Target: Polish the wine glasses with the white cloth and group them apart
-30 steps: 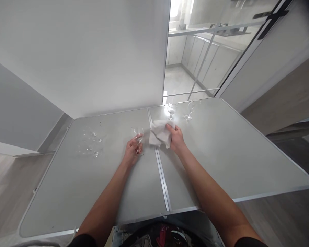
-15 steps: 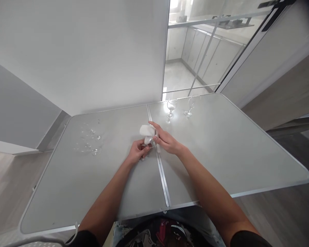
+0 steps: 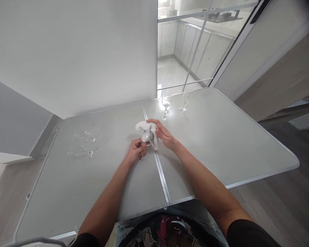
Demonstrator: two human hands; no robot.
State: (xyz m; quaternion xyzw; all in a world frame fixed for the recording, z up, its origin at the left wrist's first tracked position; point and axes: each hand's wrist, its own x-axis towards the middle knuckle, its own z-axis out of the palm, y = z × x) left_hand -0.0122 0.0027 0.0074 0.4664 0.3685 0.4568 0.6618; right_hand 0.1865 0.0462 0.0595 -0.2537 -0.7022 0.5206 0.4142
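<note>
White cloth, apart from the stemmed glass one second ago, now meets its bowl, just left of the table seam: wiping contact apparently made. Left hand: fingers grasping the stem. Right hand: fingers curved around cloth.

I'm seeing glare whitening the folding table toward twelve o'clock, while wineglasses at nine are looking faint, smeared.

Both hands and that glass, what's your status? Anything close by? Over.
Left hand gripping stemmed glass low down. Right hand with white cloth at its bowl. Two more glasses standing beyond, clear of both hands.
</note>
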